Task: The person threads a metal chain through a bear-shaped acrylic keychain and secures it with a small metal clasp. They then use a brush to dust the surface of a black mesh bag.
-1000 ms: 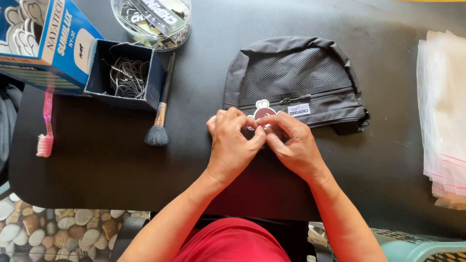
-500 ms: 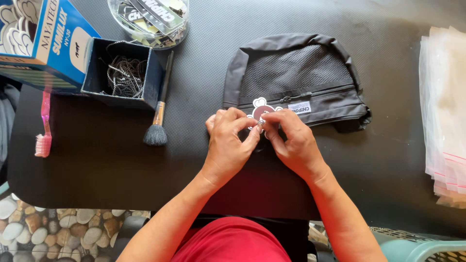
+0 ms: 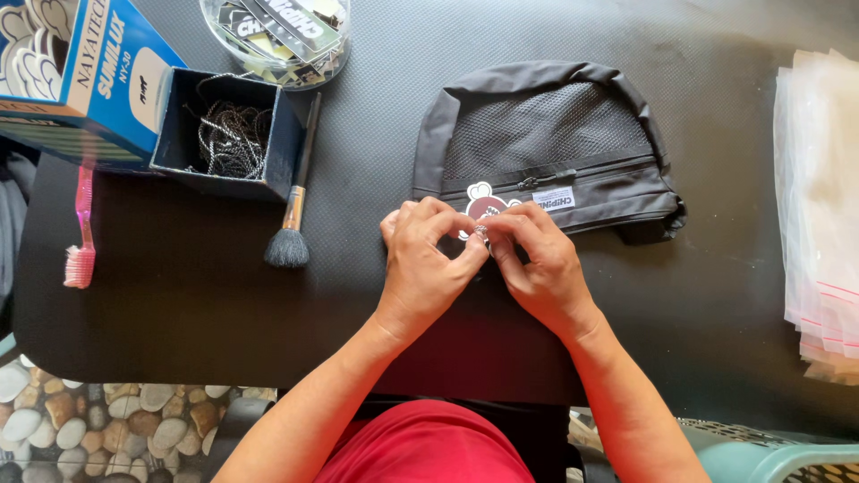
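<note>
A black mesh zip pouch (image 3: 546, 143) lies on the dark table (image 3: 161, 295). At its near edge sits a small red-and-white character charm (image 3: 484, 204). My left hand (image 3: 425, 259) and my right hand (image 3: 537, 259) meet fingertip to fingertip over the charm, pinching a small metal ring or chain end (image 3: 482, 234) between them. Most of the charm is hidden under my fingers.
A black open box of ball chains (image 3: 228, 134) stands at the left by a blue carton (image 3: 76, 76). A black-bristled brush (image 3: 293, 201) and a pink toothbrush (image 3: 80, 237) lie nearby. A clear bowl of tags (image 3: 277, 36) is at the back. Clear plastic bags (image 3: 823, 206) stack on the right.
Both hands stay pinched together at the charm; they have shifted slightly and the fingers have closed tighter over it.
</note>
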